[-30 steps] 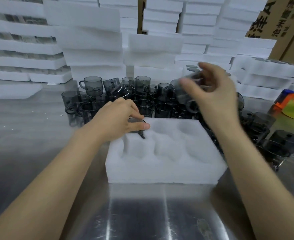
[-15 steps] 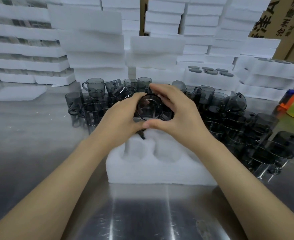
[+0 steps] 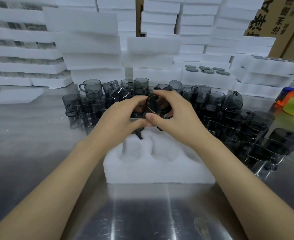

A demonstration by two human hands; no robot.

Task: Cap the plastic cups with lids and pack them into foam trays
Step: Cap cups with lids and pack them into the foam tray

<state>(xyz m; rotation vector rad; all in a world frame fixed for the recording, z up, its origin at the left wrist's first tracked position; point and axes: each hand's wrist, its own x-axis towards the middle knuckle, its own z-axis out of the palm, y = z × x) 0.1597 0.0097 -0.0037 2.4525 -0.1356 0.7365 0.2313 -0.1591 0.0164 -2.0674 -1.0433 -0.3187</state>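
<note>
A smoky grey plastic cup (image 3: 155, 106) is held on its side above the far edge of a white foam tray (image 3: 160, 170), its mouth turned toward me. My right hand (image 3: 174, 118) grips the cup from the right. My left hand (image 3: 120, 118) meets it from the left and pinches a dark lid (image 3: 136, 126) at the cup's lower rim. The tray's round pockets nearest me hold nothing; those under my hands are hidden. Several more grey cups (image 3: 229, 118) crowd the table behind and right of the tray.
Stacks of white foam trays (image 3: 90, 45) wall off the back. One foam tray (image 3: 207, 75) at back right carries several loose lids. Cardboard boxes (image 3: 272, 19) stand at top right, and an orange and yellow tape dispenser (image 3: 293, 104) sits at the right edge. The table is shiny steel (image 3: 30, 135).
My right hand swung in from the upper right with a cup and met my left hand over the tray. Since half a second ago both hands have stayed together, shifting the cup slightly.
</note>
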